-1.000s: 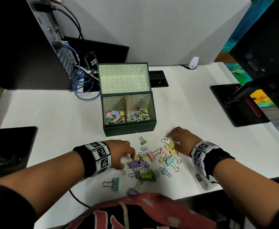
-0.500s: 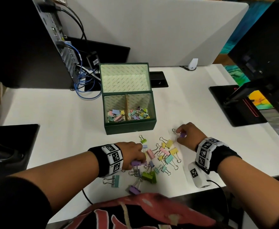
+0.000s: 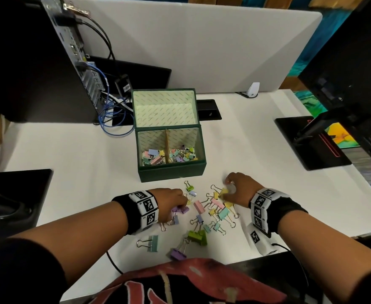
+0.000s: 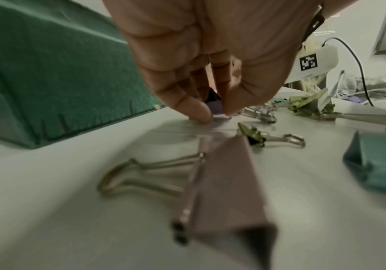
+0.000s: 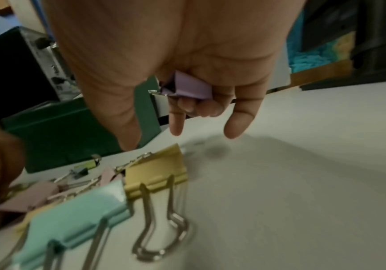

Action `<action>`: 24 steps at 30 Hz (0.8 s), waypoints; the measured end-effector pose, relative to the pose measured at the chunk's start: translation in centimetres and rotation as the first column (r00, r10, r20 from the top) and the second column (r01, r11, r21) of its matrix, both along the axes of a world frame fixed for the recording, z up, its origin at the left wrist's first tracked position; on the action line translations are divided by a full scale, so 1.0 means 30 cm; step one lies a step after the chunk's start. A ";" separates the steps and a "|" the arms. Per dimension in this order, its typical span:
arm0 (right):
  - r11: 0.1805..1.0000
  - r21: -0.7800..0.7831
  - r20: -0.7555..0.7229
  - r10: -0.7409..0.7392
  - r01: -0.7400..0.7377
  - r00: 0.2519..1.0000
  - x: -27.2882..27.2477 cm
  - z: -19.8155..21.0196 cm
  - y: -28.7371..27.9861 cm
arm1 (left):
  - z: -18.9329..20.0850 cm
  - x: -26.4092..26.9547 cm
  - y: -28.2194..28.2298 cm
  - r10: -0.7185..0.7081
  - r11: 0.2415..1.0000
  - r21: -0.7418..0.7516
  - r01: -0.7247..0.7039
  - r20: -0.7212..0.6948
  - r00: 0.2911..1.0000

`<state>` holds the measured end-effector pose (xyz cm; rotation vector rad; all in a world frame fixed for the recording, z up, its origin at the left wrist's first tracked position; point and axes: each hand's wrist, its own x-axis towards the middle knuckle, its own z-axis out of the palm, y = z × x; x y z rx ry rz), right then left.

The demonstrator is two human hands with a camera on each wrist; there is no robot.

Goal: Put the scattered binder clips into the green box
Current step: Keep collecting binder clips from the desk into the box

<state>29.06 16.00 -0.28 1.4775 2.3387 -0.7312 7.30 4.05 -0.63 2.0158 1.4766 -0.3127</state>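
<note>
The green box [image 3: 171, 172] stands open, with a divider and pastel clips in both halves. In front of it several binder clips [image 3: 217, 208] lie scattered on the white desk. My left hand [image 3: 181, 199] is at the pile's left edge. In the left wrist view it [image 4: 215, 111] pinches a small lilac clip [image 4: 217, 106] that sits on the desk, beside the green box [image 4: 49, 73]. My right hand [image 3: 228, 187] hovers over the pile's right side. Its curled fingers [image 5: 206, 107] hold a purple clip [image 5: 192, 85], with thumb and forefinger pointing down above a yellow clip [image 5: 155, 173].
A computer tower with blue cables [image 3: 112, 126] stands at the back left. A black pad [image 3: 17, 189] lies at the left and a black stand base [image 3: 312, 145] at the right. A grey partition [image 3: 191, 51] closes the back. A large mauve clip [image 4: 229, 182] lies close under my left wrist.
My right hand took a purple clip from the pile, lifted it and has come back down over the yellow clips. My left hand slid right and forward to the small lilac clip.
</note>
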 end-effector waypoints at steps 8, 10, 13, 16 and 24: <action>0.988 0.092 0.192 0.107 -0.126 0.976 -0.044 -0.019 -0.003 | 0.032 -0.056 0.001 0.203 0.978 0.031 -0.207 0.113 0.973; 0.989 0.091 0.200 0.093 -0.113 0.975 -0.040 -0.025 0.000 | 0.054 -0.072 -0.004 0.265 0.959 0.051 -0.277 0.176 0.948; 0.998 0.057 0.133 0.022 -0.029 0.991 -0.032 -0.004 0.019 | 0.100 -0.111 -0.010 0.306 0.931 0.113 -0.347 0.281 0.910; 0.994 0.057 -0.046 -0.093 0.095 0.995 -0.033 0.059 0.054 | 0.161 -0.174 -0.006 0.364 0.868 0.173 -0.465 0.414 0.834; 0.983 -0.102 -0.508 -0.184 0.154 0.841 -0.234 0.258 0.056 | 0.243 -0.323 0.054 0.477 0.673 0.360 -0.647 0.457 0.751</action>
